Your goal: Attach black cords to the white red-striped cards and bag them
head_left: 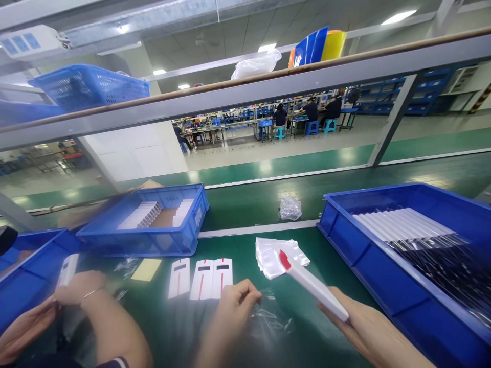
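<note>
Fingers of my right hand [368, 327] wrap a white stick with a red tip [312, 283], angled up-left over the green surface [245, 245], while my left hand [236, 301] pinches a clear plastic bag [270, 317] lying flat there. Beside me on the left, a co-worker's hands [79, 289] hold a white piece [68, 269]. Beyond lie three white cards [201, 277], a stack of bags [274, 255] and two blue bins [148, 222] [414, 255].

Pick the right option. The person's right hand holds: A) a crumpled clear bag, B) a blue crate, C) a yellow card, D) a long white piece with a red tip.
D: the right hand grips a long white piece with a red tip, angled over the green table toward the stack of white bags.
</note>
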